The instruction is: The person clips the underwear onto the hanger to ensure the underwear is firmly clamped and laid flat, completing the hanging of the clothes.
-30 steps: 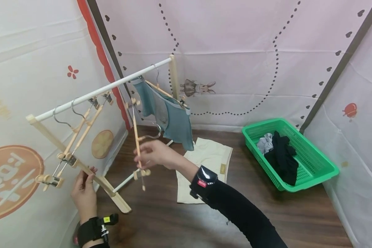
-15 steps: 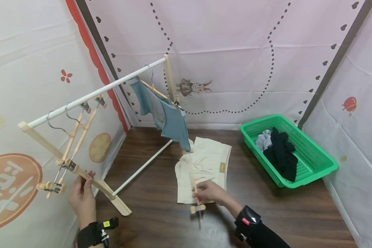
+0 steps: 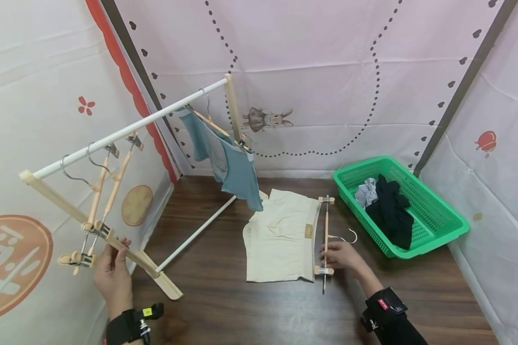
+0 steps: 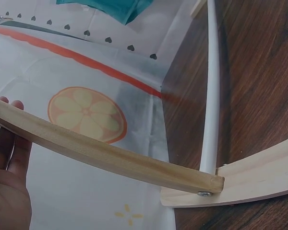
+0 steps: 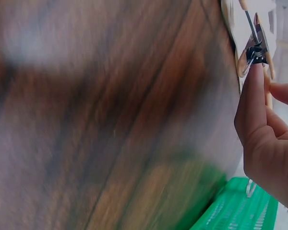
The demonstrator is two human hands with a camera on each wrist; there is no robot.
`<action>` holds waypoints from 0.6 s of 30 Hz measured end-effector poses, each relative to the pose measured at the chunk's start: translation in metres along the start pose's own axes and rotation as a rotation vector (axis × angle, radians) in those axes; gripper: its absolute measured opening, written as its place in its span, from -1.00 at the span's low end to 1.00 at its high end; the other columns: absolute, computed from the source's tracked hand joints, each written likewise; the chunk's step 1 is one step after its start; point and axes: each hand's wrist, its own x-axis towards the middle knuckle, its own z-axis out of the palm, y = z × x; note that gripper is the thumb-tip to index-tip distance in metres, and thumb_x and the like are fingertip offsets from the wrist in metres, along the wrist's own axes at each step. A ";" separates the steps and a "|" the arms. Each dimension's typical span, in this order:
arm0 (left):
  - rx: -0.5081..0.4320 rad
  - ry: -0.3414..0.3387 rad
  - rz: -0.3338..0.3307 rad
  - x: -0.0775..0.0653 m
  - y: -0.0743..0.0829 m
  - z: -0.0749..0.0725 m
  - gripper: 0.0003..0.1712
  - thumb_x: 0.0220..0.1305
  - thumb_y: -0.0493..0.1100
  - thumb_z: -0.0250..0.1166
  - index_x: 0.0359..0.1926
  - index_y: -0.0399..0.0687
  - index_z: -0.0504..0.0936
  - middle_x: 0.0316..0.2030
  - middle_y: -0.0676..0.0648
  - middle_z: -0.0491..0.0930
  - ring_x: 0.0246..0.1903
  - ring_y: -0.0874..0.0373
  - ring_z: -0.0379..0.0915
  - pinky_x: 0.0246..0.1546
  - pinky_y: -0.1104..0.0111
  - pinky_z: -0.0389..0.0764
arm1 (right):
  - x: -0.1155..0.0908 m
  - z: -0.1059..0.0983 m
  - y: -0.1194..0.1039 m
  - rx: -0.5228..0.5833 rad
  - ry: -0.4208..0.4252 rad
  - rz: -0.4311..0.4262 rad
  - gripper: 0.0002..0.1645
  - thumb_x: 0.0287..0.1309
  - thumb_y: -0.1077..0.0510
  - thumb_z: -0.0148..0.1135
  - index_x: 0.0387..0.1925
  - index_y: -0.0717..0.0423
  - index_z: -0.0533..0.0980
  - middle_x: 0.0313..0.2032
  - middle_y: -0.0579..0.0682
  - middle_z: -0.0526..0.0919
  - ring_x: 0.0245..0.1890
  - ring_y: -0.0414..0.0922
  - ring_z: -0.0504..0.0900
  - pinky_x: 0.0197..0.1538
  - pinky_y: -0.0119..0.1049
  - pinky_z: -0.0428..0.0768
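My right hand [image 3: 344,258] pinches a wooden clip hanger [image 3: 326,227] near its lower clip, at the right side of cream shorts [image 3: 282,239]. The shorts lie flat on the floor, their waistband with a tan label facing the hanger. One clip [image 5: 257,53] shows just past my fingertips in the right wrist view. On the left, my left hand [image 3: 114,278] holds the slanted wooden post [image 4: 96,151] of a small clothes rack, fingers passing behind it. From the rack's white rail [image 3: 125,130] hang blue shorts [image 3: 230,155] clipped to a hanger, plus two bare clip hangers [image 3: 112,184].
A green plastic basket [image 3: 440,206] stands on the right with a black garment [image 3: 390,211] and a grey one [image 3: 366,192] inside. A white lower bar [image 3: 196,235] of the rack runs along the brown floor [image 3: 224,311]. Printed cloth walls enclose the area.
My right hand has carried the clip hanger from beside the rack, over the cream shorts, to their waistband side on the right. My left hand has stayed on the post.
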 end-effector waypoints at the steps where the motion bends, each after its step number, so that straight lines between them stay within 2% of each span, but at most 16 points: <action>1: 0.003 -0.003 0.002 0.000 0.000 -0.001 -0.63 0.36 -0.21 0.31 0.17 -0.03 0.68 -0.01 0.00 0.74 -0.03 0.35 0.61 -0.02 0.63 0.52 | 0.002 -0.003 0.001 -0.011 0.021 0.008 -0.58 0.37 0.38 0.10 0.17 0.58 0.43 -0.19 0.28 0.72 -0.30 -0.06 0.74 -0.21 -0.18 0.76; 6: 0.016 -0.010 0.014 -0.001 0.000 -0.002 -0.59 0.36 -0.20 0.32 0.21 -0.03 0.66 0.02 -0.03 0.73 -0.02 0.37 0.61 0.01 0.63 0.53 | 0.014 -0.009 0.005 -0.079 0.101 0.051 -0.56 0.37 0.38 0.12 0.20 0.57 0.43 -0.28 0.23 0.71 -0.31 -0.07 0.73 -0.21 -0.19 0.75; 11: 0.044 -0.011 -0.002 -0.002 0.001 -0.003 -0.56 0.38 -0.13 0.32 0.26 0.04 0.63 0.02 0.04 0.73 -0.04 0.46 0.61 0.03 0.65 0.52 | 0.021 -0.006 0.009 -0.129 0.195 0.073 -0.52 0.29 0.38 0.16 0.20 0.55 0.44 -0.25 0.22 0.70 -0.31 -0.09 0.73 -0.22 -0.20 0.76; 14: 0.053 -0.004 0.005 -0.004 0.002 -0.003 -0.55 0.39 -0.13 0.32 0.28 0.09 0.61 0.02 0.04 0.73 -0.04 0.47 0.61 0.05 0.64 0.52 | 0.022 -0.003 0.012 -0.141 0.241 0.059 -0.56 0.23 0.39 0.18 0.12 0.55 0.47 -0.24 0.28 0.68 -0.34 -0.07 0.74 -0.23 -0.21 0.76; 18: 0.078 0.025 -0.010 -0.008 0.010 0.001 -0.55 0.41 -0.14 0.29 0.29 0.13 0.60 0.07 0.01 0.71 0.01 0.42 0.59 0.09 0.59 0.53 | 0.020 -0.001 0.012 -0.267 0.317 0.036 -0.69 0.18 0.34 0.28 -0.05 0.45 0.54 -0.27 0.21 0.67 -0.40 -0.13 0.71 -0.33 -0.27 0.74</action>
